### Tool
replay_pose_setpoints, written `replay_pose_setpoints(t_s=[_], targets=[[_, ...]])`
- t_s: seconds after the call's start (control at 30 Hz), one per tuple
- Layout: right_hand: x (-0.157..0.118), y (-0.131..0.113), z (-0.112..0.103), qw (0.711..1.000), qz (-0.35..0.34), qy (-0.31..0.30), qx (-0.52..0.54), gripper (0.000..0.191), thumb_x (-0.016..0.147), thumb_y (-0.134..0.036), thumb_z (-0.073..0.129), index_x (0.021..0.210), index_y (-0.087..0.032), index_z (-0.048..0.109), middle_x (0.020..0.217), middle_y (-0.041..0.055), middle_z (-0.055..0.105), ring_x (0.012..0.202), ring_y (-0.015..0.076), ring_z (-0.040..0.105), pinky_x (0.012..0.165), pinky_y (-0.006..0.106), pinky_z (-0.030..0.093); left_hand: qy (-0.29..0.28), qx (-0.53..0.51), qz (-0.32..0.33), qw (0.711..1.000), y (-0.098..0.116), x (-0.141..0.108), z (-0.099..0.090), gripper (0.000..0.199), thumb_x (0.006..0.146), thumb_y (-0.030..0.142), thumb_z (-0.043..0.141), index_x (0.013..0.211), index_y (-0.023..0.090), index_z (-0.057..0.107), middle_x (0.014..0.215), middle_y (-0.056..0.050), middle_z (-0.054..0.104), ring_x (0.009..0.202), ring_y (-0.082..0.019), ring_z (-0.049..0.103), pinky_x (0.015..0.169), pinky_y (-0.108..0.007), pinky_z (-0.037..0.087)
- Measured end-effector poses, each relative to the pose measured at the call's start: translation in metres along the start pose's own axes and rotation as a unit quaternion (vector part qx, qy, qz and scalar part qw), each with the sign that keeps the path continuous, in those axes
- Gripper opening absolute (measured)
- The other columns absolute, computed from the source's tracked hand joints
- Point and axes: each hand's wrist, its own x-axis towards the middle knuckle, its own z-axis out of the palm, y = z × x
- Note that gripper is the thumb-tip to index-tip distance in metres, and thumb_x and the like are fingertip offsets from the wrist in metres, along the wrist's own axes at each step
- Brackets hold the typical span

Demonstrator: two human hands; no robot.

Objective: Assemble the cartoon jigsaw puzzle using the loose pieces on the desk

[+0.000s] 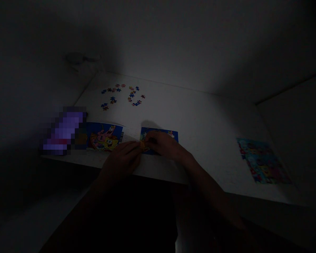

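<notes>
Together, the left hand (120, 162) and right hand (160, 143) pinch a puzzle piece (142, 146) over a SpongeBob picture card (160, 133).

Both forearms (208, 184) are slanting inward, and the left hand (119, 161) and right hand (160, 144) are coming close together, with their fingers (150, 137) bending downward.
</notes>
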Motion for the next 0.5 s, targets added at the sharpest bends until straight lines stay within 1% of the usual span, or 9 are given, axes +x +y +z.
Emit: replay_pose_setpoints(t_s=[0.17, 0.37, 0.5], targets=[[0.0004, -0.0010, 0.0007, 1.000, 0.014, -0.001, -0.011, 0.010, 0.090, -0.017, 0.056, 0.094, -0.019, 0.065, 0.093, 0.0038, 0.068, 0.080, 0.0148, 0.059, 0.070, 0.026, 0.040, -0.001, 0.000, 0.004, 1.000, 0.0026, 0.0030, -0.0038, 0.026, 0.097, 0.019, 0.048, 0.115, 0.016, 0.066, 0.116, -0.011, 0.069, 0.110, -0.024, 0.063, 0.095, -0.043, 0.054], [-0.0009, -0.0051, 0.0022, 0.999, 0.025, 0.006, -0.042, 0.009, 0.090, -0.018, 0.056, 0.093, -0.018, 0.064, 0.090, 0.0045, 0.068, 0.077, 0.0151, 0.058, 0.067, 0.026, 0.038, -0.005, 0.005, 0.002, 1.000, 0.0008, 0.0014, -0.0014, 0.025, 0.097, 0.019, 0.050, 0.115, 0.014, 0.066, 0.118, -0.012, 0.068, 0.110, -0.024, 0.063, 0.096, -0.043, 0.053], [-0.0022, -0.0066, 0.0030, 0.999, 0.015, 0.010, -0.048, 0.008, 0.089, -0.017, 0.056, 0.093, -0.018, 0.063, 0.091, 0.0042, 0.067, 0.076, 0.0148, 0.057, 0.066, 0.027, 0.037, 0.004, 0.004, 0.001, 1.000, 0.0012, 0.0017, -0.0013, 0.025, 0.097, 0.018, 0.050, 0.115, 0.014, 0.066, 0.117, -0.012, 0.068, 0.110, -0.023, 0.063, 0.095, -0.043, 0.054]])
